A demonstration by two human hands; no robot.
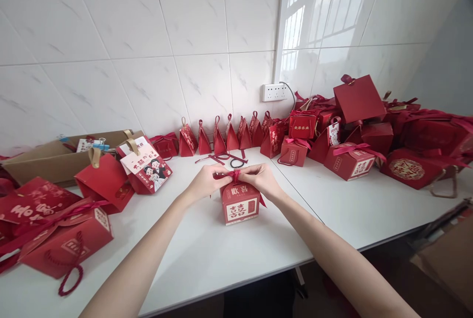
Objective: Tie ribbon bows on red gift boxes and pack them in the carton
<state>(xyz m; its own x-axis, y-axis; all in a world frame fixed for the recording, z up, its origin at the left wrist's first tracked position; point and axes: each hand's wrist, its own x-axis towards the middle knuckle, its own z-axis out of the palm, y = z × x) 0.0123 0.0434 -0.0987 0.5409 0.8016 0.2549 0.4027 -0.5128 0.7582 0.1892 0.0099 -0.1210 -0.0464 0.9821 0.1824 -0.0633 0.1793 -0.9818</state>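
Observation:
A small red gift box (240,202) with white and gold Chinese characters stands upright on the white table (207,254) in front of me. On its top sits a dark red ribbon (235,175) tied in a bow or knot. My left hand (209,180) pinches the ribbon's left loop between thumb and fingers. From the other side, my right hand (261,179) grips the ribbon's right part, and a ribbon tail hangs below it. Just behind the box lie a black ring (237,163) and several loose ribbon pieces (216,158).
Triangular red boxes (219,142) line the tiled wall. Many red boxes (360,99) are heaped at right. At left are a ribboned red box (70,241), a couple-printed box (151,170) and a cardboard carton (44,160). A power strip (274,92) is on the wall.

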